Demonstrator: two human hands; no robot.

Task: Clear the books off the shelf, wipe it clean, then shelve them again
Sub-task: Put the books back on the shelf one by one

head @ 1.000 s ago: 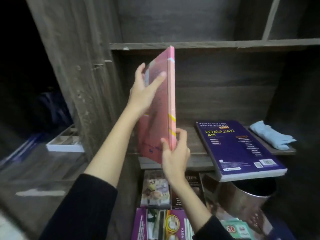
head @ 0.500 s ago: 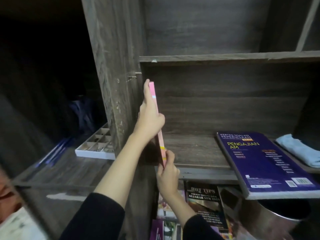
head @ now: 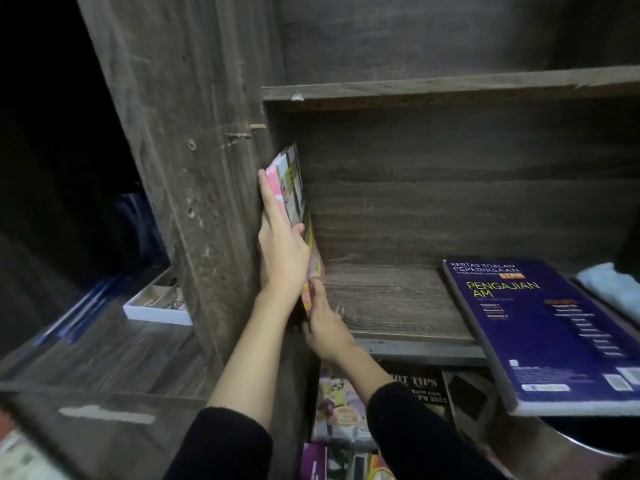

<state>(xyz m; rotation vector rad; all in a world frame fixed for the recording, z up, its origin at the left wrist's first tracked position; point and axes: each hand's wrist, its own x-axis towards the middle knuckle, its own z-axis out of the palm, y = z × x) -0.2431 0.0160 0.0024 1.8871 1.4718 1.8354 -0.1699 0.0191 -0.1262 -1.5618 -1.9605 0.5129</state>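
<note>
A thin pink book (head: 290, 188) stands upright on the dark wooden shelf (head: 391, 299), pressed against the shelf's left wall. My left hand (head: 280, 244) grips its spine high up, fingers flat along the cover. My right hand (head: 323, 323) holds its lower edge at the shelf front. A purple book (head: 540, 327) titled "Pengajian Am" lies flat on the right, overhanging the shelf edge. A light blue cloth (head: 613, 289) rests at the far right of the shelf.
Below the shelf lie several loose books, among them a black "Hot Tips" book (head: 420, 386), beside a metal bin (head: 571, 445). A white compartment tray (head: 157, 303) and blue pens (head: 83, 320) sit on the left desk surface. Another shelf board (head: 450, 86) runs above.
Both hands carried the pink book from in front of the shelf leftward and inward. It now stands against the left wall, with its cover turned slightly toward me.
</note>
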